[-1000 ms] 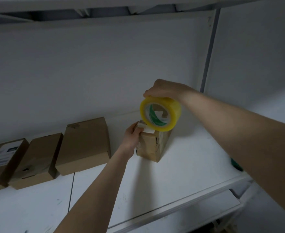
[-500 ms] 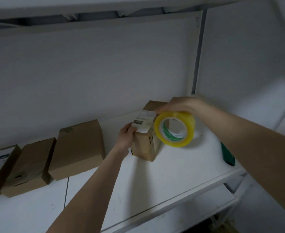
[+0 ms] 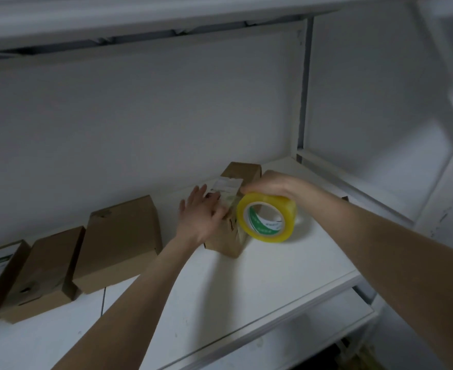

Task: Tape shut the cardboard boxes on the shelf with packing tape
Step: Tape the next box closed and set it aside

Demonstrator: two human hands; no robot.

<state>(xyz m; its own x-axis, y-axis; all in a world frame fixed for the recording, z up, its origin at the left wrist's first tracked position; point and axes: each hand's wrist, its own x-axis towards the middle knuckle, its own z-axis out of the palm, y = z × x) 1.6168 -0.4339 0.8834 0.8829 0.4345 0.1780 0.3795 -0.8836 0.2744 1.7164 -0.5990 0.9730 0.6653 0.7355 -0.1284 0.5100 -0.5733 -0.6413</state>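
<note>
Box w/ white label lies on shelf, right of centre, far end close to back wall. Long axis runs front-to-back, angled a bit rightward going away; near end points toward shelf's front edge. Glossy patch on top just below the label, too blurred to say what it is.

Left hand lies flat on box's top & left side, fingers straight & spread apart, pressing down, gripping nothing.

Tape roll, yellow w/ green-white core, stands on edge at box's right side, touching or nearly so. Its hole faces front-left, so roll axis runs approx across the box. Right hand holds roll from above, fingers curled over its top rim, clamped on it. Can't tell if roll's bottom rests on shelf or hangs just over it.

Left forearm comes up from bottom centre; right forearm crosses over shelf's right front part.

Three more boxes sit in a row to the left, side by side, long axes also approx front-to-back, w/ bare shelf between nearest one & the left hand. Leftmost box carries a white label too.

Grey upright post stands behind-right of the box, upper shelf overhead, lower shelf beneath.
</note>
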